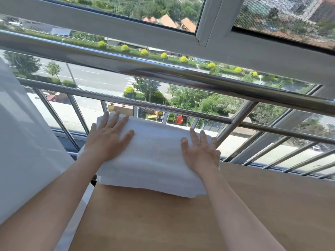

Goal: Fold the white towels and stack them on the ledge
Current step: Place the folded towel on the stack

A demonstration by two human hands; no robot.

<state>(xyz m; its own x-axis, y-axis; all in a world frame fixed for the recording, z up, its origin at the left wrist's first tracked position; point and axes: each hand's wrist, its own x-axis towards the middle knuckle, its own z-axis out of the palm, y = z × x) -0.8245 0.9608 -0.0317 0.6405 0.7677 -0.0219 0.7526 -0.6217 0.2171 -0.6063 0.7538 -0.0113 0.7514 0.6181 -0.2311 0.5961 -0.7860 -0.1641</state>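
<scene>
At the far left corner of the wooden ledge point(253, 205), close to the steel railing point(163, 73), a folded white towel point(154, 160) is being pressed flat. The left hand point(107, 138) is being laid open on the towel's far left part, with straight, spread fingers. The right hand point(201, 153) is being laid open in the same way on its right side. Nothing is being gripped by either hand.

The towel's left end is being carried a little beyond the ledge's edge, toward the white curtain point(21, 142). Several layers are being shown at its near edge, but it cannot be told whether they belong to one thick towel or to several stacked ones.

The step in hand is being judged as the smoothing of a finished fold, or the settling of a towel on the pile. For the next move, the hands are probably being required to lift away without dragging the cloth, and another towel is being needed; none is being shown in view.

No brand, label or readable writing is being seen on the towel, the ledge or the railing.
</scene>
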